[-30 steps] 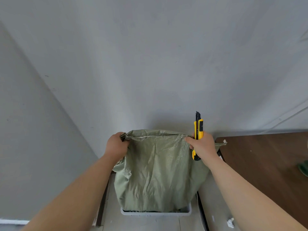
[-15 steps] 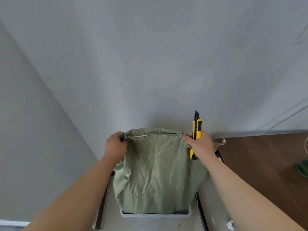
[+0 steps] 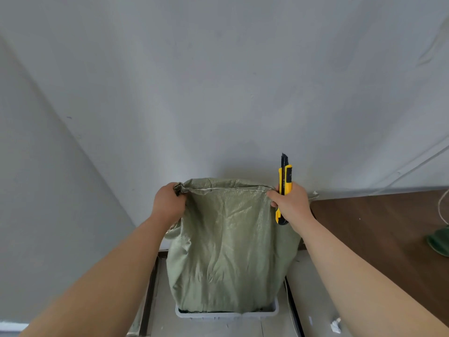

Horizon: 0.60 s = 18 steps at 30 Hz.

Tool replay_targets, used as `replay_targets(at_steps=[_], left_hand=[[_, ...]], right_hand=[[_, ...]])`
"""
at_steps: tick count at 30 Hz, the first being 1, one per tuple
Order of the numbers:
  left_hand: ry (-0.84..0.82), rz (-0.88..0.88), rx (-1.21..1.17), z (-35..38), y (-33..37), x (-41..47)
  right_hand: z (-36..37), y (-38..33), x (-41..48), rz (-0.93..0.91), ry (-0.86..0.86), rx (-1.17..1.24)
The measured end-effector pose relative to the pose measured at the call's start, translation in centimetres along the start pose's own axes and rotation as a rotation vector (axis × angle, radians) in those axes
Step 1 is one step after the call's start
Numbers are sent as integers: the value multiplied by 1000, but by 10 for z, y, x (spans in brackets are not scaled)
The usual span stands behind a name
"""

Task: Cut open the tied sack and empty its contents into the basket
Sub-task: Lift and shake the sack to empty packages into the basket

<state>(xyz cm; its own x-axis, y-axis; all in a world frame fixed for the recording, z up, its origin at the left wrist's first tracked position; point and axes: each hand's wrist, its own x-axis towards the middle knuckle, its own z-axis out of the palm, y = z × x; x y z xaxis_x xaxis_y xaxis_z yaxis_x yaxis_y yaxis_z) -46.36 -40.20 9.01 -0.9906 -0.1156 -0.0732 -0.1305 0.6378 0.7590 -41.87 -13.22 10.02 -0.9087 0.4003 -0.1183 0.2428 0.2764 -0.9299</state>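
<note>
Green woven sack (image 3: 230,239) hangs creased, lower end inside the basket (image 3: 226,315).

One sack (image 3: 230,251) in view, green and woven, just the single one. One basket (image 3: 226,315), pale grey plastic. Two hands: a left hand (image 3: 168,203) and a right hand (image 3: 292,205), with two bare forearms behind them. One utility knife (image 3: 284,178), yellow and black. Over on the right, one dark wooden table (image 3: 376,227), and on it one green thing (image 3: 439,242) cut off by the frame edge and one pale cord (image 3: 442,207). Down on the floor, one crumpled white scrap (image 3: 336,325). Two wall faces, one corner between them.
</note>
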Motion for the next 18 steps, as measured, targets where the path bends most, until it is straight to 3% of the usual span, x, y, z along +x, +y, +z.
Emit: replay_targets(at_steps=[18], left_hand=[[19, 4, -83, -10, 18, 4]], right_hand=[[-5, -19, 4, 2, 21, 18]])
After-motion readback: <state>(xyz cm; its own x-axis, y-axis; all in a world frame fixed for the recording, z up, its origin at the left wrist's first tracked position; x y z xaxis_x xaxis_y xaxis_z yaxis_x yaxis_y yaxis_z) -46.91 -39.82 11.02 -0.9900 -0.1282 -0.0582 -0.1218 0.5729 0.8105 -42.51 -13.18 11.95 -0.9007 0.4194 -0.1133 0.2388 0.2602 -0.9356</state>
